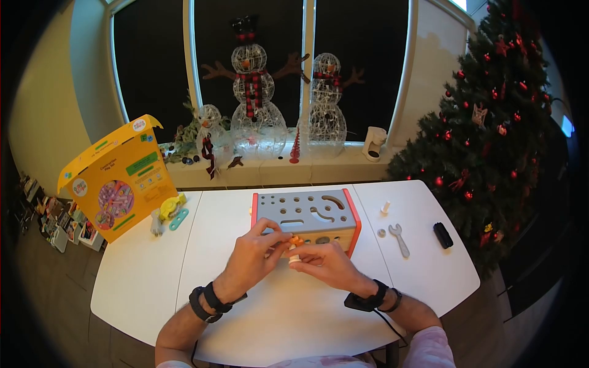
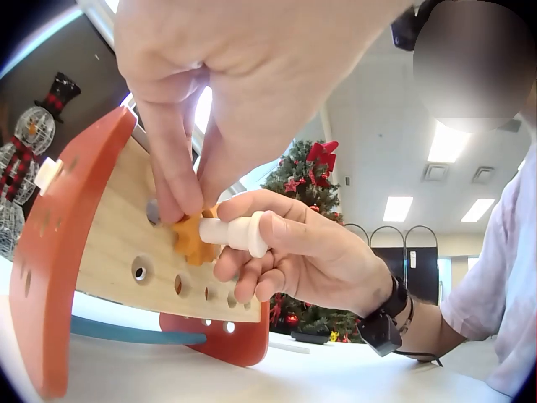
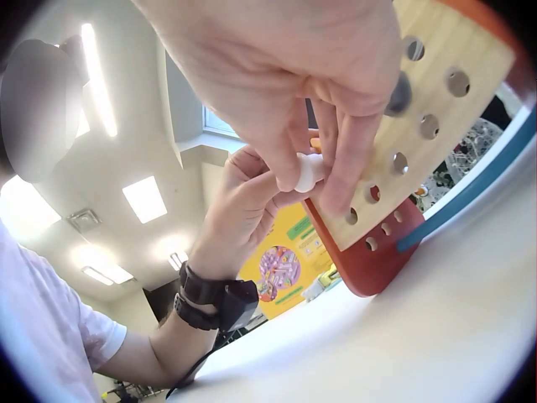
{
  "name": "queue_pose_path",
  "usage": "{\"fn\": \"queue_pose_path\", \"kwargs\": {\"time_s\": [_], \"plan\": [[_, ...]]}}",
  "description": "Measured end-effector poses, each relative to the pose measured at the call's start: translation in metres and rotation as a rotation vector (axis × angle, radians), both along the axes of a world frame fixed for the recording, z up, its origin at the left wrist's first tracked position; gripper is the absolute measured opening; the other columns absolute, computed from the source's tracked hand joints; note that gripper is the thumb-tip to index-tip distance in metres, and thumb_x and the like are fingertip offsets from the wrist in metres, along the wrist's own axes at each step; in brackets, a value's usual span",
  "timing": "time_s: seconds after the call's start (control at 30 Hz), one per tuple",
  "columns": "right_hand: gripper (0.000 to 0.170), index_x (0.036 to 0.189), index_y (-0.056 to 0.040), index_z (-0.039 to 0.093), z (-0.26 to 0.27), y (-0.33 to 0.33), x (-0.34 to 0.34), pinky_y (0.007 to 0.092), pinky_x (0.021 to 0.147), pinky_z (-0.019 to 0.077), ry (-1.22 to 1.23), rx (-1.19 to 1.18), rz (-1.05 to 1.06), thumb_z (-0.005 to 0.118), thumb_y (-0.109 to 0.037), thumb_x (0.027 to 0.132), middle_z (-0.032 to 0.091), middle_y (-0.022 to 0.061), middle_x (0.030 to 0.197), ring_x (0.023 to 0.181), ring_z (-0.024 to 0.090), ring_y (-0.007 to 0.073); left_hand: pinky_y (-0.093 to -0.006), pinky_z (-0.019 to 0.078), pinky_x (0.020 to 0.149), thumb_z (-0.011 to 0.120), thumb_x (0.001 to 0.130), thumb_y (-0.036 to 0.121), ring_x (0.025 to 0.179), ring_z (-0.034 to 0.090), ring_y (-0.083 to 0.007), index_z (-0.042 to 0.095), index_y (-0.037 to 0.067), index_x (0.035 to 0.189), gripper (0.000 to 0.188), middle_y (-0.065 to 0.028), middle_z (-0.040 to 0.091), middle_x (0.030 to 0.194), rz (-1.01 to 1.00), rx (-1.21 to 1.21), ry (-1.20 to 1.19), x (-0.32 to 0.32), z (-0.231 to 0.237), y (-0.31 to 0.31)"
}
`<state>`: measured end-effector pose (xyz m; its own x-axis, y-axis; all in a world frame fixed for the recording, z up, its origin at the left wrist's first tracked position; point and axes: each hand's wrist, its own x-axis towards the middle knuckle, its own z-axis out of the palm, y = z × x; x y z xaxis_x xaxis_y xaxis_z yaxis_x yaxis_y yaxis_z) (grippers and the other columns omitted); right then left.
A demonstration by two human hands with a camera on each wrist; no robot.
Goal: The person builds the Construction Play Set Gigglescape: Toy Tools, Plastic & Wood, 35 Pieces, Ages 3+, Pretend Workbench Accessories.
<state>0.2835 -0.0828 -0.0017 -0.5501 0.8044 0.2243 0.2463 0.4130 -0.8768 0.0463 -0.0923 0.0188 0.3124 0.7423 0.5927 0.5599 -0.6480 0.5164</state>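
Note:
Both hands meet in front of a toy workbench with a grey perforated top, red ends and a wooden front panel. My left hand pinches an orange gear-like piece between thumb and fingertips, close to the panel. Between the thumb and fingers of my right hand is a white toy bolt with a wide round head. The bolt's narrow end points at the orange piece and overlaps its edge in the left wrist view. From the right wrist, only the white head shows well.
Right of the workbench lie a grey toy wrench, a small grey nut, a white bolt and a black object. On the left stand a yellow box and several toy parts. A Christmas tree rises beyond the table.

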Motion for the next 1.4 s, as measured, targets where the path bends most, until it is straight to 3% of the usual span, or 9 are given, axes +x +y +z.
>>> {"fn": "queue_pose_path", "kwargs": {"time_s": [0.13,0.4,0.57,1.03,1.1,1.23,1.3,1.33,1.4], "plan": [[0.029,0.131,-0.0027,0.079,-0.010,0.003,-0.003,0.0273,0.087,0.0640,-0.008,0.002,-0.038,0.081,-0.012,0.104,0.083,0.0072,0.098,0.093,0.079,0.0094,-0.0337,0.0701,0.073,0.080,0.098,0.004,0.085,0.082,-0.0255,0.075,0.003,0.134,0.036,-0.0122,0.070,0.125,0.027,-0.028,-0.047,0.002,0.016,-0.008],[0.082,0.170,-0.0070,0.037,0.011,-0.004,-0.005,0.0281,0.064,0.0614,-0.068,0.051,-0.090,0.083,-0.025,0.104,0.081,0.0097,0.081,0.066,0.077,0.0141,-0.0435,0.0659,0.086,0.074,0.103,0.015,0.089,0.082,-0.0349,0.069,0.003,0.145,0.044,-0.0243,0.068,0.150,0.154,-0.057,0.246,-0.012,0.017,-0.006],[0.081,0.168,-0.0059,0.040,0.019,-0.002,-0.003,0.0278,0.061,0.0598,-0.126,0.005,-0.091,0.083,-0.029,0.104,0.080,0.0102,0.079,0.064,0.077,0.0144,-0.0447,0.0659,0.088,0.074,0.102,0.013,0.093,0.079,-0.0433,0.071,0.002,0.143,0.043,-0.0254,0.070,0.145,0.123,0.026,0.209,-0.013,0.011,-0.001],[0.072,0.162,-0.0023,0.047,0.015,0.006,-0.009,0.0293,0.057,0.0575,-0.113,0.018,-0.123,0.083,-0.026,0.104,0.073,0.0073,0.073,0.059,0.071,0.0126,-0.0436,0.0661,0.087,0.074,0.103,0.013,0.093,0.080,-0.0414,0.071,0.003,0.143,0.042,-0.0252,0.070,0.146,0.124,-0.013,0.199,-0.013,0.013,-0.003],[0.066,0.158,-0.0100,0.054,0.006,0.010,-0.008,0.0384,0.063,0.0593,-0.156,0.311,-0.175,0.083,-0.031,0.103,0.074,0.0124,0.070,0.061,0.075,0.0281,-0.0444,0.0659,0.089,0.074,0.103,0.012,0.097,0.080,-0.0423,0.071,0.003,0.144,0.042,-0.0251,0.070,0.146,0.127,-0.015,0.203,-0.013,0.014,-0.003],[0.065,0.156,-0.0127,0.058,0.014,0.007,0.004,0.0434,0.065,0.0594,-0.151,0.469,-0.028,0.083,-0.038,0.101,0.072,0.0140,0.069,0.063,0.073,0.0354,-0.0458,0.0652,0.093,0.073,0.102,0.011,0.105,0.078,-0.0435,0.071,0.003,0.144,0.043,-0.0250,0.070,0.146,0.133,-0.031,0.210,-0.012,0.014,-0.003],[0.045,0.130,-0.0126,0.077,0.027,0.000,0.011,0.0440,0.062,0.0571,-0.452,0.629,-0.134,0.082,-0.045,0.100,0.070,0.0122,0.066,0.060,0.069,0.0361,-0.0460,0.0651,0.094,0.073,0.102,0.010,0.107,0.078,-0.0436,0.070,0.003,0.144,0.043,-0.0250,0.070,0.146,0.131,-0.039,0.215,-0.013,0.014,-0.003],[0.045,0.130,-0.0126,0.077,0.038,-0.002,0.016,0.0440,0.062,0.0571,-0.452,0.625,-0.134,0.082,-0.045,0.100,0.070,0.0122,0.066,0.060,0.069,0.0361,-0.0454,0.0654,0.093,0.073,0.102,0.010,0.104,0.079,-0.0428,0.070,0.003,0.144,0.043,-0.0250,0.070,0.146,0.129,-0.032,0.213,-0.013,0.015,-0.002],[0.037,0.096,-0.0112,0.083,0.059,-0.006,0.027,0.0430,0.059,0.0544,-0.613,0.623,-0.114,0.081,-0.048,0.099,0.067,0.0109,0.061,0.059,0.067,0.0362,-0.0448,0.0657,0.092,0.072,0.102,0.010,0.100,0.079,-0.0420,0.070,0.003,0.145,0.043,-0.0250,0.070,0.146,0.124,-0.029,0.212,-0.013,0.013,-0.004]]}}
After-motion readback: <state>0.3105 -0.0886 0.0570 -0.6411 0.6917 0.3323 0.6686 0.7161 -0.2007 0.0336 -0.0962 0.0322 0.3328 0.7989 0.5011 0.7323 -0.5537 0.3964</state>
